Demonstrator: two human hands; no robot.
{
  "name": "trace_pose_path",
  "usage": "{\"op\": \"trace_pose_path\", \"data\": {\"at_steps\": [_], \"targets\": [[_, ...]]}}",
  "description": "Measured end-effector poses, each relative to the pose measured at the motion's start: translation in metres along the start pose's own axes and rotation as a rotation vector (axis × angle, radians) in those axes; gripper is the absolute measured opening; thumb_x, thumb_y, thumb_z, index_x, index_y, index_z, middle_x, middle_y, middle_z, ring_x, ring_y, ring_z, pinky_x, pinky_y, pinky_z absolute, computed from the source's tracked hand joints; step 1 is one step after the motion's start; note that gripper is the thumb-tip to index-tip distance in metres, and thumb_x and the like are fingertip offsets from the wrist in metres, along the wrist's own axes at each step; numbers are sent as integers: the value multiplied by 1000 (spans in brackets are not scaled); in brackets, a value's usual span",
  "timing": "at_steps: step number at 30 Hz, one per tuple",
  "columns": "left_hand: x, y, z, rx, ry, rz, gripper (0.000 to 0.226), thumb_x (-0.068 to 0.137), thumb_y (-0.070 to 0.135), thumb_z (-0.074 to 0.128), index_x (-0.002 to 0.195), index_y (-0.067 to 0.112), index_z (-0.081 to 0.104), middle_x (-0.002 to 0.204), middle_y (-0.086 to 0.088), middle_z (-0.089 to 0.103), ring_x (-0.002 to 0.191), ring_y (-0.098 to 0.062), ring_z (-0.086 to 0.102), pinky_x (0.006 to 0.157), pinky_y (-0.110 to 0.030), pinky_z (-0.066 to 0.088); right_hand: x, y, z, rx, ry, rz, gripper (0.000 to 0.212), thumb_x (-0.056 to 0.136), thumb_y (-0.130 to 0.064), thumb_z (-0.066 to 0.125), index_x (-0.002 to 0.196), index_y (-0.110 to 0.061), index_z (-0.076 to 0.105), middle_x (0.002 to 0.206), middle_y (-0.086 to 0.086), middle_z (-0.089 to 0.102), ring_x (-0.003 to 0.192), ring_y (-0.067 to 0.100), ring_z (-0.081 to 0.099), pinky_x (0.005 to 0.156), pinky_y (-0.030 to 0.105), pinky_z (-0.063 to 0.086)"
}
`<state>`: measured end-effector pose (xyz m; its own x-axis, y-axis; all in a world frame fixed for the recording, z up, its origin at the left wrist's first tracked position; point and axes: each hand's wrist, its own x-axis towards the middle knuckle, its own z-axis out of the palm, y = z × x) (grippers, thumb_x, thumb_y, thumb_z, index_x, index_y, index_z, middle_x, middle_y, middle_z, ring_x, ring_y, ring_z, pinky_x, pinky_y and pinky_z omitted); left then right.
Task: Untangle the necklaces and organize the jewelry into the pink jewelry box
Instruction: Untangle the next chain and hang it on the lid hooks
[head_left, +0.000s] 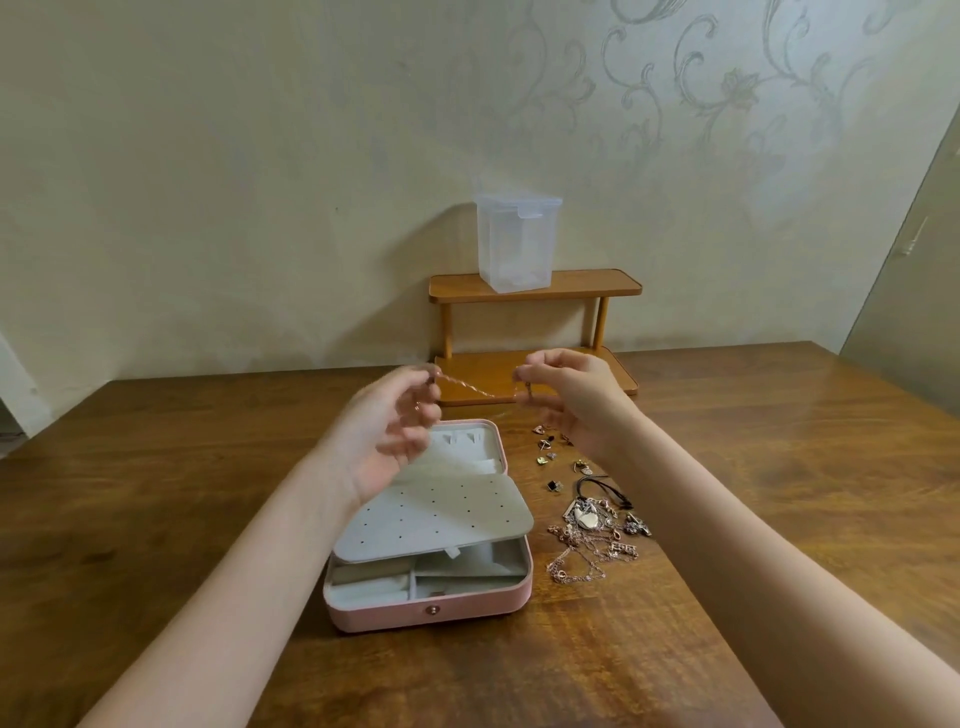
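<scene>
2 hands (478, 410) pinch a thin chain (467, 387) (twisted, rose-gold).

I see a pink jewelry box (470, 608) with pale grey lining, a rose-gold chain (467, 387), a dark brown wood-grain counter (182, 493), an orange-brown shelf (535, 287), and cream wallpaper (675, 104) with grey floral scrolls.

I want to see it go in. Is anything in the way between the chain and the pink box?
Partly: the grey flap covers most of the pink box, leaving only its front compartments open below the chain.
</scene>
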<state>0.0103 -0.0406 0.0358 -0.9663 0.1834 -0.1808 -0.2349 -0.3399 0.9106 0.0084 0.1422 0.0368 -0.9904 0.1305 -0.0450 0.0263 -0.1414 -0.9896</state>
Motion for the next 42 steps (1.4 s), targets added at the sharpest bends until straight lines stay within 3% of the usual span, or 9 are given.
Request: {"op": "trace_pose_path", "data": {"at_steps": [5, 10, 14, 17, 20, 28, 33, 37, 42], "targets": [[-3, -13, 11, 407, -38, -77, 20, 92, 25, 59, 110, 26, 66, 112, -4, 61, 83, -15, 64, 37, -12, 35, -4, -14, 11, -186, -93, -184, 8, 87, -3, 63, 84, -9, 58, 79, 7, 66, 47, 9, 56, 38, 17, 38], [0, -14, 28, 455, -22, 23, 25, 82, 38, 66, 103, 24, 67, 104, 3, 65, 81, -13, 61, 45, -18, 31, -10, -24, 21, -279, -199, -262, 9, 86, -3, 64, 82, -9, 60, 82, 11, 66, 49, 12, 56, 38, 17, 41], [2, -17, 23, 490, 33, 66, 19, 89, 32, 62, 94, 16, 71, 90, 1, 68, 77, -11, 57, 54, -20, 38, -5, -21, 17, -425, -77, -366, 11, 84, -4, 68, 80, -11, 59, 78, 10, 66, 56, 16, 64, 42, 20, 46], [2, -16, 17, 350, 105, 72, 16, 93, 19, 58, 86, 10, 69, 83, -4, 66, 71, -10, 59, 48, -16, 44, -1, -15, 10, -485, 60, -434, 10, 82, -3, 69, 82, -7, 60, 73, 7, 64, 57, 16, 66, 43, 20, 49], [3, -15, 15, 205, 145, 83, 10, 91, 10, 58, 93, 5, 67, 82, -8, 66, 68, -10, 63, 46, -12, 48, 3, -9, 5, -507, 121, -465, 9, 83, 1, 67, 82, -5, 61, 71, 4, 63, 55, 13, 65, 45, 18, 51], [6, -6, 15, -266, 47, 28, 10, 93, 3, 52, 89, 0, 61, 90, -18, 71, 68, -11, 70, 63, -15, 56, 11, 0, 3, -840, 196, -674, 8, 84, -6, 68, 92, -4, 69, 80, 4, 63, 72, 18, 64, 67, 30, 57], [8, -4, 9, -171, 70, 124, 11, 97, 4, 45, 95, 1, 55, 98, -21, 69, 88, -23, 71, 79, -27, 57, 9, -4, 0, -670, 106, -503, 8, 84, -11, 68, 89, -5, 70, 65, -2, 60, 45, 1, 57, 47, 10, 47], [8, -5, 6, 186, 195, 257, 13, 97, 5, 45, 88, 6, 53, 93, -17, 69, 89, -23, 69, 80, -27, 55, 9, -9, -2, -439, 71, -316, 9, 86, -14, 67, 82, -6, 66, 61, 4, 61, 46, 8, 56, 44, 17, 47], [9, -4, 4, 210, 259, 274, 15, 96, 1, 44, 88, 3, 56, 88, -14, 68, 82, -18, 69, 75, -24, 57, 10, -6, -6, -261, 207, -253, 12, 91, -11, 59, 79, -7, 60, 58, 6, 58, 38, 8, 49, 38, 18, 39]]}}
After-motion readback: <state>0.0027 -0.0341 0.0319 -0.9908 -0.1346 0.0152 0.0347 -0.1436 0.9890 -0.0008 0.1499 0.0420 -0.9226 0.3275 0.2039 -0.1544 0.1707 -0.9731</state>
